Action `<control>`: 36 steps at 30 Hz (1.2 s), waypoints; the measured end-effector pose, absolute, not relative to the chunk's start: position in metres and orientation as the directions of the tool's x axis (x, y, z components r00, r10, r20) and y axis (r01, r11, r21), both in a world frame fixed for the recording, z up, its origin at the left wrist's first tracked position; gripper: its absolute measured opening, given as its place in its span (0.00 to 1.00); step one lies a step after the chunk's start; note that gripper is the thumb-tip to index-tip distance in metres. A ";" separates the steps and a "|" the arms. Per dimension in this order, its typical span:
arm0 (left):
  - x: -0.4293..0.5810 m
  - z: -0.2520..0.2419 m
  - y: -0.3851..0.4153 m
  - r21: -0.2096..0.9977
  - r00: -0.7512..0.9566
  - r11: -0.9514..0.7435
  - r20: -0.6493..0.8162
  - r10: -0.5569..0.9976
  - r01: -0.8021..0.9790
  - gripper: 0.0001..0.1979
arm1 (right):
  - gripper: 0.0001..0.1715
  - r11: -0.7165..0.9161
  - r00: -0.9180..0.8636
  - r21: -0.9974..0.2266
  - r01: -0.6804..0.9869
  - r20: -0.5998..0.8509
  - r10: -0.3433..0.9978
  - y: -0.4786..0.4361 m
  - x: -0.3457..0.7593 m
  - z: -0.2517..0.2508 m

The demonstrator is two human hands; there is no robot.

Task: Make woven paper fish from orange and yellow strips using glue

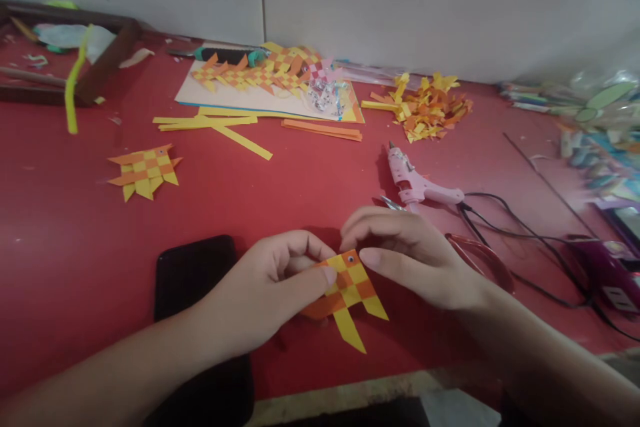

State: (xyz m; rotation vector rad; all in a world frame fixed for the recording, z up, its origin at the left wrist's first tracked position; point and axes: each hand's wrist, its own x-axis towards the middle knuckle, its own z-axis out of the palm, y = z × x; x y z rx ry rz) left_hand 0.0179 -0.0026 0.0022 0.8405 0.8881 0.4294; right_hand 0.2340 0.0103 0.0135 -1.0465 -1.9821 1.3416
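A woven paper fish (350, 290) of yellow and orange strips, with a small googly eye near its top corner, lies on the red table (300, 187) near the front edge. My left hand (273, 283) pinches its left side, thumb on top and fingers curled. My right hand (405, 250) hovers over its right upper corner, fingers bent and together, fingertips touching the paper by the eye.
A black phone (193, 273) lies under my left wrist. A pink glue gun (417, 183) with its black cable and red-handled scissors (483, 257) sit to the right. Another woven fish (145, 170), loose paper strips (220, 123), several woven pieces (260, 73) and paper scraps (425, 107) lie farther back.
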 end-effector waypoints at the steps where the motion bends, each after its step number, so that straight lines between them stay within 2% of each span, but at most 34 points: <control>1: 0.018 0.002 -0.003 0.781 0.582 0.624 -0.512 0.632 0.010 0.11 | 0.10 0.161 -0.563 -0.943 0.290 -0.032 0.826 0.010 0.233 0.013; 5: 0.019 0.001 -0.004 0.784 0.581 0.617 -0.531 0.617 0.061 0.12 | 0.10 0.029 -0.565 -0.974 0.226 -0.107 0.818 0.010 0.230 0.012; 9: 0.020 -0.002 -0.005 0.806 0.584 0.584 -0.523 0.621 0.102 0.13 | 0.10 -0.020 -0.567 -0.972 0.236 -0.154 0.809 0.010 0.230 0.010; 16: 0.020 -0.001 -0.007 0.852 0.599 0.520 -0.450 0.663 0.064 0.12 | 0.10 -0.008 -0.571 -0.964 0.267 -0.165 0.804 0.012 0.230 0.008; 31: 0.021 0.001 -0.006 0.843 0.589 0.537 -0.454 0.668 0.040 0.11 | 0.11 0.001 -0.573 -0.959 0.284 -0.169 0.802 0.013 0.230 0.009; 36: 0.020 -0.003 -0.005 0.819 0.561 0.572 -0.492 0.665 0.040 0.15 | 0.13 0.012 -0.493 -0.977 0.212 -0.096 0.865 0.014 0.234 0.008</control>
